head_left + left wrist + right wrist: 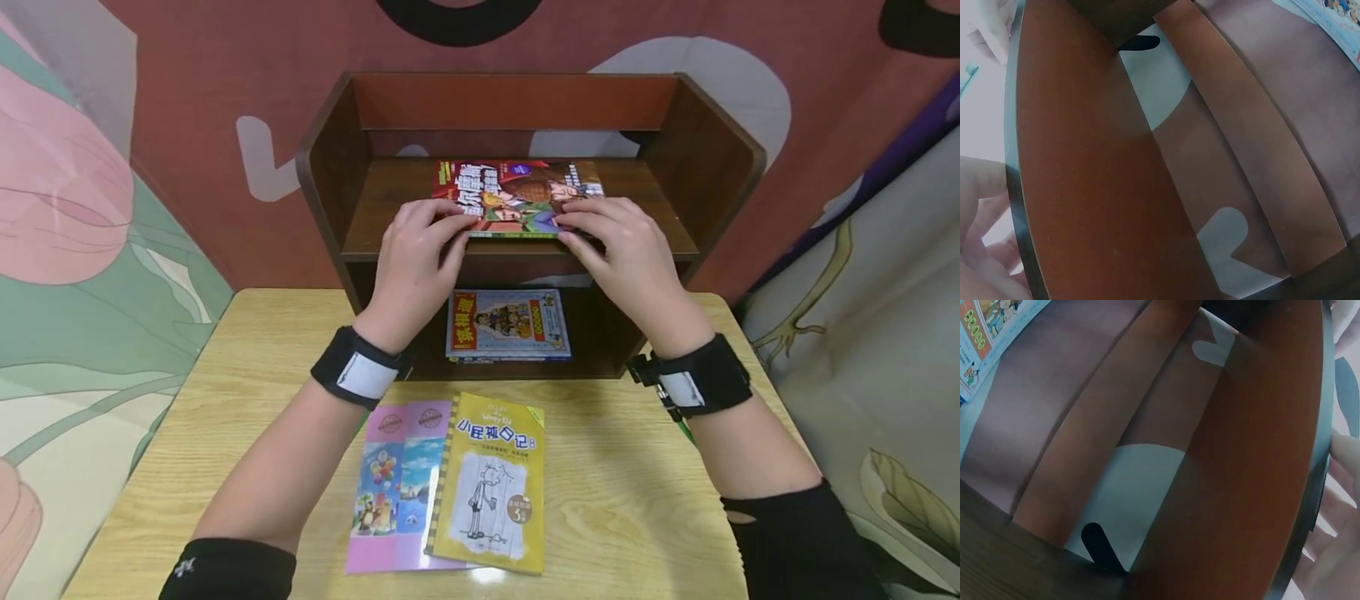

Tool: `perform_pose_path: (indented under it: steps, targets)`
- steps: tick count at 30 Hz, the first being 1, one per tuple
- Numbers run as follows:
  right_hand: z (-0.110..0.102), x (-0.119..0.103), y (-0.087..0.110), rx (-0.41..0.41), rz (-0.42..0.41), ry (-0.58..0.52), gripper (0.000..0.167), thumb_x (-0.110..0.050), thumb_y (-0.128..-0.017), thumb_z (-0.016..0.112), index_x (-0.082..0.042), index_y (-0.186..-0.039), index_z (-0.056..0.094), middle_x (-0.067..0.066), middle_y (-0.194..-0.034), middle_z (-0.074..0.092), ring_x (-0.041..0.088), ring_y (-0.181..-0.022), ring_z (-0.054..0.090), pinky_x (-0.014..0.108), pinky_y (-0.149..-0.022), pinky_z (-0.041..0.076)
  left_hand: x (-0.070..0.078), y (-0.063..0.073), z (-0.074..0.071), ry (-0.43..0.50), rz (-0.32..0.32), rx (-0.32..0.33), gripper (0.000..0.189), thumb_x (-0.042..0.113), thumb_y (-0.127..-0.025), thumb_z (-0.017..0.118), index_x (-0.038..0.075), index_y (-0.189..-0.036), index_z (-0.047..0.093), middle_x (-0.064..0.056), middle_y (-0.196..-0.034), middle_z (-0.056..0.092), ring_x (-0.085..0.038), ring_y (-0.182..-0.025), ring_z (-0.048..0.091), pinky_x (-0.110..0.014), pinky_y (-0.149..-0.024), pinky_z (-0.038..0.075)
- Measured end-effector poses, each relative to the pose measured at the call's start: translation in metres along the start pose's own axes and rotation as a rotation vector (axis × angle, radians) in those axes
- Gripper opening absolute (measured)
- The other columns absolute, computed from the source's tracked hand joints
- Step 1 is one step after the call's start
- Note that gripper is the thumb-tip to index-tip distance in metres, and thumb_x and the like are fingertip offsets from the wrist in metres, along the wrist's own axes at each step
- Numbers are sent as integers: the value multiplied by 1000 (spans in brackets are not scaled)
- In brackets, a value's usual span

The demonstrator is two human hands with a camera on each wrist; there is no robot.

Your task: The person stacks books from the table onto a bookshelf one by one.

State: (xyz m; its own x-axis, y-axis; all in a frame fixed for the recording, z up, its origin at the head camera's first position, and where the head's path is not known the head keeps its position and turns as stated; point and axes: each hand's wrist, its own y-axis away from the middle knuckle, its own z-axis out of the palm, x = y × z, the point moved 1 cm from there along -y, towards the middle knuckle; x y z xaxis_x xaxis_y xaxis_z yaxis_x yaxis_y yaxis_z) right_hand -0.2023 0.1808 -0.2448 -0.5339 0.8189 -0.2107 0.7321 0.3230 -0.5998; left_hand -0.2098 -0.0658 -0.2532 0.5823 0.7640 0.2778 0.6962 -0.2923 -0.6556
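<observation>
A colourful comic-style book [517, 196] lies flat on the upper board of a dark brown bookshelf [716, 171], its front edge toward me. My left hand [420, 258] holds its left front corner, fingertips on the cover and thumb at the front edge. The right hand [626, 254] grips the right front part the same way. From below the board, the left wrist view catches the left hand [982, 231] past the shelf's front edge. Likewise the right hand [1335, 519] appears at the border of the right wrist view.
Blue-bordered books [510, 325] lie stacked on the lower shelf. On the wooden table [615, 483] in front, a yellow book [491, 475] overlaps a pink book [386, 492]. A patterned cloth [187, 100] hangs behind the shelf, and a pale curtain [877, 333] hangs at the right.
</observation>
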Motion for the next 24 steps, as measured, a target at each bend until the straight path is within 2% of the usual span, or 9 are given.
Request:
perform_pose_path:
  steps: [6,10,13,16,19,20,22,24]
  targets:
    - [5,-3,-5,-13,75,3,32,-31,-93,59,-12,-117,69,5,-127,62,25,-122,51,45,-103,41,0,3,-2,-43,-13,-23,31,24,-96,53,14,-122,66,-4,-125,62,-22,-124,48,-41,-104,40]
    - [5,-5,-8,-39,123,9,33,-31,-94,58,-13,-120,67,4,-130,61,25,-125,49,45,-107,38,1,4,-3,-69,-15,-55,34,27,-97,51,16,-126,63,-3,-133,58,-21,-132,43,-42,-108,36]
    - [5,-9,-4,-15,115,9,34,-31,-94,57,-13,-123,65,4,-132,59,24,-128,46,45,-111,33,2,10,-5,-34,26,-35,35,25,-97,51,15,-129,61,-5,-140,52,-21,-138,35,-44,-111,32]
    - [7,-18,8,133,10,-20,30,-24,-94,58,-11,-119,67,6,-128,61,28,-125,48,46,-108,33,7,22,-7,47,152,54,32,19,-95,53,12,-124,64,-8,-138,53,-24,-136,38,-44,-110,32]
    - [14,-36,29,310,-179,-56,23,-15,-90,58,-7,-106,71,10,-114,67,32,-107,55,46,-93,42,13,43,-7,121,305,118,27,9,-90,54,9,-113,70,-10,-122,61,-25,-118,52,-40,-99,42]
    - [17,-43,38,336,-238,-65,22,-13,-88,57,-6,-102,72,11,-108,68,32,-100,56,45,-86,44,16,52,-5,131,345,102,26,6,-88,54,8,-109,70,-10,-116,63,-24,-111,55,-38,-94,45]
    - [27,-58,59,324,-331,-86,20,-11,-83,58,-5,-95,72,11,-98,69,30,-89,58,41,-76,46,19,72,-1,129,389,3,25,3,-85,55,8,-105,70,-8,-109,63,-22,-102,58,-34,-87,49]
    - [39,-73,83,218,-376,-97,18,-12,-79,60,-8,-92,72,7,-93,68,24,-83,59,36,-71,48,21,93,8,92,403,-157,26,3,-85,56,10,-107,70,-5,-108,65,-19,-100,60,-30,-83,51]
